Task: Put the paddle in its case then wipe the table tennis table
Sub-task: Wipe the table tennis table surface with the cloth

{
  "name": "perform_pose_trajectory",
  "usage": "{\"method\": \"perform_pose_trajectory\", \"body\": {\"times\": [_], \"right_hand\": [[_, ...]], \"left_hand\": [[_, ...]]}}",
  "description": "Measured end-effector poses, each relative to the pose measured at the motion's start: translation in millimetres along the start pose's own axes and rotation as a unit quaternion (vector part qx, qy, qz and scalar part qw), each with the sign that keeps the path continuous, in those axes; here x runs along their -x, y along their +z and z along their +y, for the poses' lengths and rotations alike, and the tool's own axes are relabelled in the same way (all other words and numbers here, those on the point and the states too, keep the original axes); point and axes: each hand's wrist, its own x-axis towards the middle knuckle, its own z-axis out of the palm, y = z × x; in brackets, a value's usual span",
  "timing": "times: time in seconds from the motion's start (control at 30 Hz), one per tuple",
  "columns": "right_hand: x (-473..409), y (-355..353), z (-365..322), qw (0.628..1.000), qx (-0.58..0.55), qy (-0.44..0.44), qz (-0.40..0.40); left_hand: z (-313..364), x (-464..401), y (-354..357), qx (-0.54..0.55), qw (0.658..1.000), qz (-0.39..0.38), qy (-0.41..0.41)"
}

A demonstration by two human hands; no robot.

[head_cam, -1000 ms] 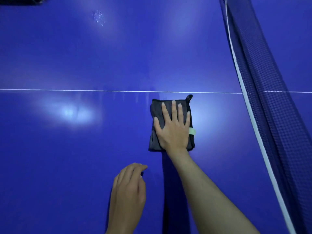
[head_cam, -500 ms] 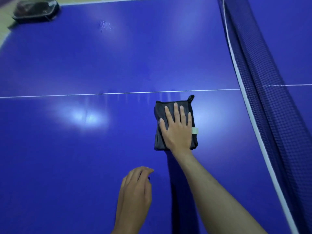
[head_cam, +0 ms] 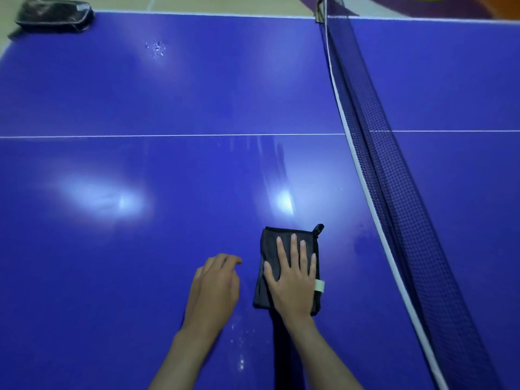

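Here, hands apart, right hand (head_cam: 292, 280) flat on dark cloth (head_cam: 266, 288), left hand (head_cam: 213, 285) loosely curled on table (head_cam: 112, 249).

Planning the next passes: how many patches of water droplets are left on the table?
2 that I can make out: droplets near the far edge, right of the case, and droplets between the forearms. Glare may hide others.

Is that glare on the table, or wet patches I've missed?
Head view: two bright blotches are lamp glare on the glossy table; faint streaks run beyond the cloth under the right hand; specks near the far edge look real; wide-angle bends the net.
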Motion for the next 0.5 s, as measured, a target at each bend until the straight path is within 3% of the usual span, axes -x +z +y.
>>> {"method": "perform_pose_trajectory", "body": {"times": [0.2,0.5], "right_hand": [[-36,2,2,1.000,0.002,0.010,0.004],[-238,21,16,0.998,-0.007,-0.049,0.034]], "left_hand": [[10,-24,12,0.018,1.000,0.017,0.000],[32,-105,64,0.039,0.997,0.045,-0.047]]}}
